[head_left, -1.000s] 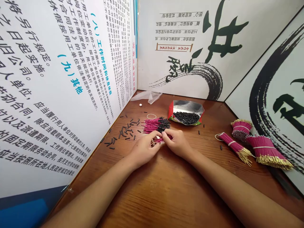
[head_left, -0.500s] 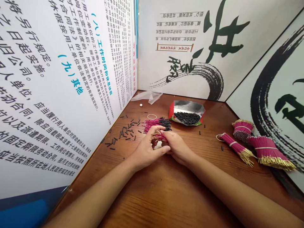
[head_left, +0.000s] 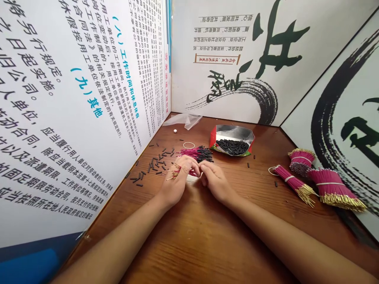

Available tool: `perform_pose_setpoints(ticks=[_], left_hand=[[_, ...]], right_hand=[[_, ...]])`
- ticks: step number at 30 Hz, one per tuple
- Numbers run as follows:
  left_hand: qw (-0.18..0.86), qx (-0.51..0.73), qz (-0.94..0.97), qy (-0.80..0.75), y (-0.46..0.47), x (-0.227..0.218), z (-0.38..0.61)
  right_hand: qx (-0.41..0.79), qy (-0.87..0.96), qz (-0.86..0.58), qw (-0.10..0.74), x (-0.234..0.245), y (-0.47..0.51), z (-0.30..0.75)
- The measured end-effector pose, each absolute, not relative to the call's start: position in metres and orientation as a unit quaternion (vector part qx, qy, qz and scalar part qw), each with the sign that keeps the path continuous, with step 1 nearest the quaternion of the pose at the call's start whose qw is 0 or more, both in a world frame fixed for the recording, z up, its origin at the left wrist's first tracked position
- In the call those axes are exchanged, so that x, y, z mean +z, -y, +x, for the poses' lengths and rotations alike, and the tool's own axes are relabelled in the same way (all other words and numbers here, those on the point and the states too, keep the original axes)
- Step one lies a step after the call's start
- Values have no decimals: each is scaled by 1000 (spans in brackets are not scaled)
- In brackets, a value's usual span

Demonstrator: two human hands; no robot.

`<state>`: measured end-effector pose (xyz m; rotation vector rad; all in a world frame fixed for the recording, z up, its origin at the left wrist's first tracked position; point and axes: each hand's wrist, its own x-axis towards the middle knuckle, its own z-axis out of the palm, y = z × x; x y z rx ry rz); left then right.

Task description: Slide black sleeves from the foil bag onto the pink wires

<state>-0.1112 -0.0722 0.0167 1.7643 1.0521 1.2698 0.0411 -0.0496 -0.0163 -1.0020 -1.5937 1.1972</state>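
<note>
Head view: I count two hands. The left hand [head_left: 177,185] is closed around gold-tipped pink wires [head_left: 174,172] — too overlapped to count — whose tips jut past its outer side, above the surface [head_left: 207,236]. The right hand [head_left: 217,179] has its fingers curled just beside the left fingertips; I can't tell whether it grips anything. Under both lies one pale piece, mostly covered and hard for me to identify.

Behind them is one pile of black-ended pink wires [head_left: 196,153], its near edge hidden, with one thin ring [head_left: 188,142] beyond. One open pouch [head_left: 232,132] holds black tubes [head_left: 233,147], far too many to number; more are scattered to the left, and I make out three to the right. Farther right lie three banded wire bundles [head_left: 334,185]. I see one clear plastic sheet [head_left: 189,119] and one white speck [head_left: 175,131]. Both forearms are cut off by the frame.
</note>
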Motion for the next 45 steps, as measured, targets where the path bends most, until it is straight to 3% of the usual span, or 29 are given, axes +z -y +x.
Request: perform_pose_setpoints(ticks=[4, 10, 16, 29, 35, 45], left_hand=[[416, 469, 661, -413, 70, 11, -111], [495, 372, 674, -404, 73, -2, -104], [553, 421, 613, -375, 70, -7, -103], [510, 325, 695, -389, 69, -1, -105], [540, 378, 655, -370, 70, -1, -106], [555, 354, 648, -382, 67, -6, -103]], right_hand=[[482, 602, -419, 479, -17, 44, 47], [464, 629, -411, 468, -19, 42, 48], [473, 632, -408, 459, -19, 41, 48], [484, 634, -403, 449, -19, 42, 49], [471, 643, -413, 441, -16, 41, 49], [463, 649, -418, 436, -14, 42, 49]])
